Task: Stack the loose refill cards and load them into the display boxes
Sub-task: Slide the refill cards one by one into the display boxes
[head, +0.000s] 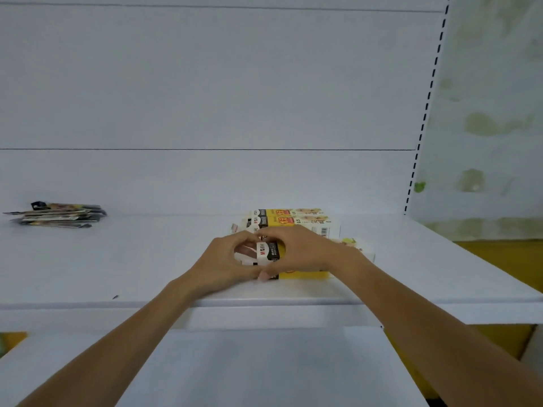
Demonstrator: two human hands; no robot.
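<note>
At the front of the white shelf [147,259], the left hand [223,259] and right hand [302,251] meet round the near end of a yellow, black and white display box [266,252]; each grip is closed on it, fingers curled over the top and thumbs below. What it holds cannot be told, as the hands cover its opening. Two more display boxes [293,222] lie just behind it, and the loose refill cards [58,215] sit piled well apart at the far left.

White shelf [117,259] with a loose card pile [58,214] far left and yellow display boxes [293,221] mid-right.
</note>
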